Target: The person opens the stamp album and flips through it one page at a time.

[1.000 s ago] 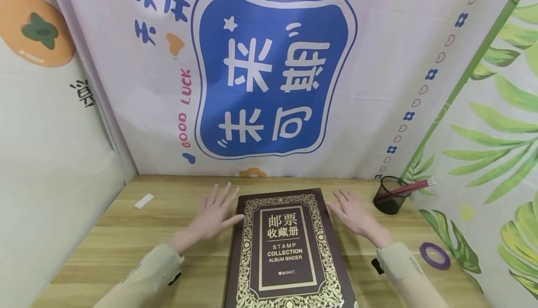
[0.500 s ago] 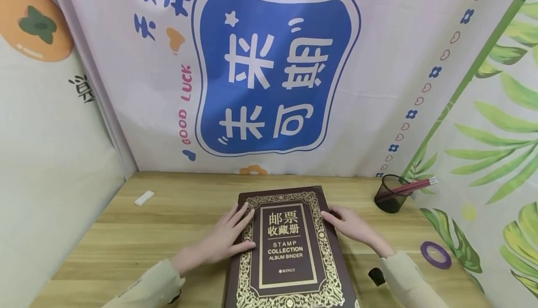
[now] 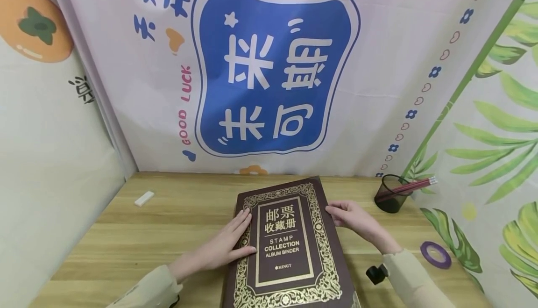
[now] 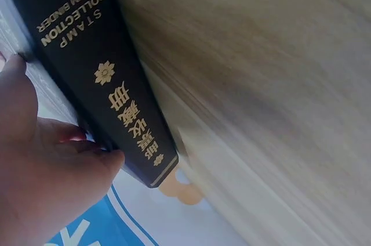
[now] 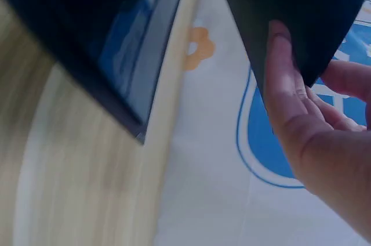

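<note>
The stamp album (image 3: pixel 282 242) lies on the table (image 3: pixel 138 238) in front of the person, dark maroon, framed in gold scrollwork, its Chinese title above "STAMP COLLECTION ALBUM BINDER". The left hand (image 3: pixel 224 245) rests on the cover's left border, fingers extended, gripping nothing. The right hand (image 3: pixel 355 219) pinches the cover's right edge. From the head camera I can't see the spine (image 4: pixel 87 43); the left wrist view shows it, black-looking with gold lettering. Only the right wrist view shows the cover's underside (image 5: pixel 313 14), dark and plain, raised apart from the pages, fingers beneath it. Farther right stand a mesh pencil cup (image 3: pixel 391 196) and purple tape (image 3: pixel 424 255).
</note>
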Available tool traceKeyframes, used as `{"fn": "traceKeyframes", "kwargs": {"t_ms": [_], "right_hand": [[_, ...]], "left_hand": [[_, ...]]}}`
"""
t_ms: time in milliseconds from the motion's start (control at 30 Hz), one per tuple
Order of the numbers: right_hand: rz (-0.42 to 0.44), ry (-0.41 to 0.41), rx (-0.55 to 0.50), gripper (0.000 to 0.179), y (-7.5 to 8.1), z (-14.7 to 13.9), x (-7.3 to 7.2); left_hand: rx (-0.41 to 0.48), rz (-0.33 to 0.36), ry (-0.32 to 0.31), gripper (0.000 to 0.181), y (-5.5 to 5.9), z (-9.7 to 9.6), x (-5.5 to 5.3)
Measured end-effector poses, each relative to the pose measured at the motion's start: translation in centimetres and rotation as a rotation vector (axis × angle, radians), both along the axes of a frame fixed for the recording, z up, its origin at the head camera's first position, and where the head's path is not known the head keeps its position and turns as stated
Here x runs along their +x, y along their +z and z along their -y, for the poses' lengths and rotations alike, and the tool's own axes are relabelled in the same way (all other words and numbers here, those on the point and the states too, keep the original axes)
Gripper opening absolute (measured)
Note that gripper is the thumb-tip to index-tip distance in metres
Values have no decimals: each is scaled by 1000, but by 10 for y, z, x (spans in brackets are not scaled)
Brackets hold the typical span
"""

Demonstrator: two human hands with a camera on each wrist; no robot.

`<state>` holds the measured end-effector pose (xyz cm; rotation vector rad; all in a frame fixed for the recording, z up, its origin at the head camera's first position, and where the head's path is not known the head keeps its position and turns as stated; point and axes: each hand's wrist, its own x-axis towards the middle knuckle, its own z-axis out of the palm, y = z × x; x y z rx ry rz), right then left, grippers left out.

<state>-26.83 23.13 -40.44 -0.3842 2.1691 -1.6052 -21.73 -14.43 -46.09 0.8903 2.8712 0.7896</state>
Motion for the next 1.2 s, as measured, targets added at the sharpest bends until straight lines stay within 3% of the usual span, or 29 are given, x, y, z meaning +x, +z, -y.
{"fn": "traceKeyframes", "kwargs": {"t_ms": [167, 367, 633, 867, 1200], "right_hand": [[8, 60, -141, 64, 13, 10, -2], [-30, 71, -200, 65, 32, 26, -4], [-54, 88, -215, 58, 54, 52, -2], [-96, 101, -187, 55, 64, 72, -1], [-184, 141, -165, 48, 69, 93, 2]], "left_hand": [[80, 87, 24, 91, 4, 3, 2], [118, 136, 29, 85, 20, 1, 6], [198, 132, -18, 79, 64, -16, 14], [264, 148, 18, 77, 106, -39, 17], [369, 256, 76, 80, 135, -56, 25]]}}
